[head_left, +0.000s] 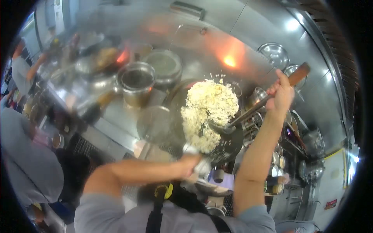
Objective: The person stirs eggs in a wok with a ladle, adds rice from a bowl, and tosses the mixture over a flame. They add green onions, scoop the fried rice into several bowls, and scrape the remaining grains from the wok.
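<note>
Pale fried rice [213, 101] rises in a mass over the dark wok [229, 149], with loose grains flying above it. My left hand [189, 165], blurred by motion, is closed at the wok's near edge, where a white cloth [203, 167] shows around its grip. The handle itself is hidden. My right hand [281, 94] is wrapped round the shaft of a ladle [248, 112], just below its wooden end [300, 73]. The ladle's bowl [220, 127] is low in the wok, touching the rice.
Left of the wok stand a metal pot of dark liquid [136, 79] and a wider pot [163, 64]. Flame light [229, 61] glows on the steel back wall. Several small containers [276, 159] line the right side. Another person [29, 155] stands at left.
</note>
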Demonstrator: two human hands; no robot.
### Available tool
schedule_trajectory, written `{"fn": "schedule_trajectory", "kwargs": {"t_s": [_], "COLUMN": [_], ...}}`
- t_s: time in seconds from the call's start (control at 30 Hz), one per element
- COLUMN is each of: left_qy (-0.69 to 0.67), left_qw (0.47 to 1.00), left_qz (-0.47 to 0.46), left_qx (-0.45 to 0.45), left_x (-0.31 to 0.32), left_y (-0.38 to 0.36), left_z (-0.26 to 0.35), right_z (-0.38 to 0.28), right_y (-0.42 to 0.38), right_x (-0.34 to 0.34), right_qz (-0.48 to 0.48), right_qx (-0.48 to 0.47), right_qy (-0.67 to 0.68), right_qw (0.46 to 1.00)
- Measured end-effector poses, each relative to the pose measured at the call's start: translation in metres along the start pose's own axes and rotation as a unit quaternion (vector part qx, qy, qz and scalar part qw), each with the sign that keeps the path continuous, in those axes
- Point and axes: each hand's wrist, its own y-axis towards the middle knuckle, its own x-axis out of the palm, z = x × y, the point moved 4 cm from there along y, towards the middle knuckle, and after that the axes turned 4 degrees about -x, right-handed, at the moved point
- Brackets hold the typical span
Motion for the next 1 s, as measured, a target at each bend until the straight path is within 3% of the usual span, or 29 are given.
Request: {"fn": "schedule_trajectory", "kwargs": {"t_s": [0.07, 0.13, 0.17, 0.2, 0.23, 0.3, 0.33, 0.4, 0.43, 0.47, 0.5, 0.57, 0.6, 0.63, 0.7, 0.77, 0.8, 0.83, 0.87, 0.9, 0.97, 1.0], "left_qy": [-0.107, -0.124, -0.067, -0.01, -0.005, 0.006, 0.014, -0.034, -0.115, -0.124, -0.131, -0.106, -0.073, -0.051, 0.003, 0.108, 0.035, -0.107, -0.096, -0.092, -0.118, -0.097], "left_qw": [0.99, 0.988, 0.997, 0.993, 0.997, 0.998, 0.995, 0.995, 0.985, 0.985, 0.987, 0.993, 0.994, 0.999, 1.0, 0.99, 0.998, 0.993, 0.993, 0.994, 0.99, 0.991], "left_qz": [-0.075, -0.092, -0.021, 0.05, 0.055, 0.023, 0.009, -0.006, -0.112, -0.095, -0.086, -0.025, 0.027, -0.001, 0.014, 0.074, 0.05, -0.057, -0.066, -0.017, 0.028, 0.054], "left_qx": [-0.056, -0.028, 0.038, 0.108, 0.051, -0.052, -0.095, -0.09, -0.055, -0.068, -0.031, 0.042, 0.079, -0.001, 0.016, 0.054, -0.021, -0.013, 0.009, 0.06, 0.077, 0.078], "left_x": [0.045, 0.033, 0.016, 0.001, 0.004, -0.003, -0.005, 0.028, 0.039, 0.052, 0.046, 0.011, -0.006, 0.001, -0.005, 0.004, 0.014, 0.024, 0.029, 0.033, 0.035, 0.032], "left_y": [-0.033, 0.021, 0.036, 0.042, 0.002, -0.022, -0.028, -0.059, -0.025, -0.032, -0.006, 0.073, 0.093, 0.017, 0.0, -0.016, -0.005, 0.018, 0.038, 0.057, 0.078, 0.09], "left_z": [0.074, 0.056, 0.028, 0.01, 0.017, -0.004, -0.005, 0.043, 0.05, 0.08, 0.064, -0.011, -0.041, -0.007, -0.004, 0.028, 0.043, 0.05, 0.06, 0.066, 0.072, 0.066], "right_z": [0.02, 0.103, 0.128, 0.127, 0.128, 0.076, 0.034, -0.002, 0.013, 0.033, 0.08, 0.129, 0.11, 0.098, 0.089, 0.097, 0.1, 0.094, 0.081, 0.064, -0.007, -0.033], "right_y": [-0.033, -0.01, 0.004, 0.034, 0.052, 0.064, 0.042, -0.003, -0.024, -0.038, -0.035, 0.002, 0.001, 0.013, 0.041, 0.043, 0.04, 0.037, 0.038, 0.041, 0.029, 0.049], "right_x": [0.012, 0.011, 0.01, -0.001, -0.013, -0.018, -0.006, 0.003, 0.012, 0.02, 0.025, 0.009, 0.012, 0.007, -0.001, 0.006, 0.004, 0.001, 0.005, 0.017, 0.034, 0.028], "right_qz": [0.025, 0.063, 0.075, 0.067, 0.061, -0.048, -0.036, -0.021, 0.036, 0.093, 0.101, 0.074, 0.03, -0.009, -0.097, -0.113, -0.123, -0.118, -0.116, -0.117, -0.106, -0.234], "right_qx": [-0.004, -0.037, -0.034, 0.006, 0.05, -0.006, 0.011, -0.004, 0.013, 0.025, 0.012, -0.081, -0.01, 0.01, 0.06, 0.077, 0.09, 0.056, 0.02, -0.018, -0.092, -0.054], "right_qy": [-0.112, -0.08, -0.07, -0.069, -0.072, -0.005, -0.013, -0.022, -0.098, -0.167, -0.087, -0.046, -0.029, -0.035, -0.046, -0.049, -0.057, -0.064, -0.067, -0.064, -0.024, 0.072], "right_qw": [0.993, 0.994, 0.994, 0.995, 0.994, 0.999, 0.999, 1.0, 0.994, 0.981, 0.991, 0.993, 0.999, 0.999, 0.992, 0.989, 0.987, 0.989, 0.991, 0.991, 0.99, 0.968]}}
